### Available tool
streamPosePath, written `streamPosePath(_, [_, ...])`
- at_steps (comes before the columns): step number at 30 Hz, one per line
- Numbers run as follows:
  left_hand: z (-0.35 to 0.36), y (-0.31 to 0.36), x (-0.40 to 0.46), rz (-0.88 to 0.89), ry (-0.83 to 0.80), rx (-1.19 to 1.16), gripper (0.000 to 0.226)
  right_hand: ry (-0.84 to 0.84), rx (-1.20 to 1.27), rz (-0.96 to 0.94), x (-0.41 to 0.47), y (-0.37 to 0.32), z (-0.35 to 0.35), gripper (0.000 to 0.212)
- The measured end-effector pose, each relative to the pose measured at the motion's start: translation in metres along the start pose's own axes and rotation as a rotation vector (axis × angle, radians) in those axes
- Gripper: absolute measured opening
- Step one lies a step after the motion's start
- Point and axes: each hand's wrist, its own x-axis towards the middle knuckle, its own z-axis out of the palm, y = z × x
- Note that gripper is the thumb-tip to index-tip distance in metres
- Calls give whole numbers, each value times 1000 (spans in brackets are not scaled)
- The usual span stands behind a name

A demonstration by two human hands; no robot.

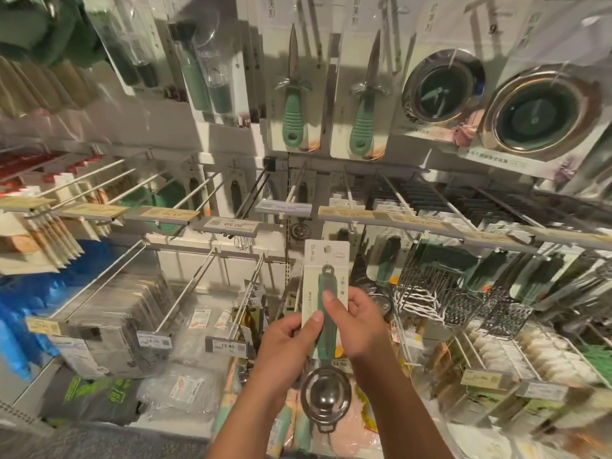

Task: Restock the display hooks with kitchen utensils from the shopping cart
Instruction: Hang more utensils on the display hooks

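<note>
We see the left hand (287, 339) and right hand (356, 321) both pinching a carded strainer (326, 313), thumbs on its front, upright before the display hooks (246, 291). Its steel bowl (326, 397) hangs below the hands; oyster knives (293, 94) hang on the wall above.

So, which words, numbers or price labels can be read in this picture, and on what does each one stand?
"15.90": price tag on a lower hook.
"11.90": price tag behind the right hand.
"30.50", seen upside down: shelf-rail price tag.
"9": card at top right.
Chinese print on the carded strainer, which both hands hold, left hand too, and on the sink strainer packs: too blurred to read.
</note>
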Motion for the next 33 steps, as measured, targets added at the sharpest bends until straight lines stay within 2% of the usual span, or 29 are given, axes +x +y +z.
streamPosePath(1, [0,-2,1,-3,-8,12,69,6,3,-5,-1,-1,-1,16])
streamPosePath(2, [0,-4,2,-11,-8,10,66,24,6,-10,-1,0,-3,15])
streamPosePath(5, [4,0,3,-28,20,1,20,81,0,-42,-1,-1,-7,14])
streamPosePath(8, [6,-3,6,-47,36,23,14,98,5,-68,-1,-3,-10,10])
streamPosePath(17, [8,3,3,-41,31,57,24,152,-37,-93,12,-19,-13,12])
streamPosePath(19, [8,3,4,-53,54,59,28,169,-79,-82,20,-16,-14,23])
streamPosePath(23, [5,4,7,-72,98,41,33,189,-102,-56,41,-16,-14,62])
streamPosePath(25, [3,5,7,-86,111,41,35,194,-95,-46,56,-21,-11,72])
streamPosePath(28, [1,5,7,-95,117,36,36,264,-162,-1,81,-28,-8,69])
streamPosePath(33, [1,6,10,-103,126,40,37,329,-183,101,114,-31,-7,43])
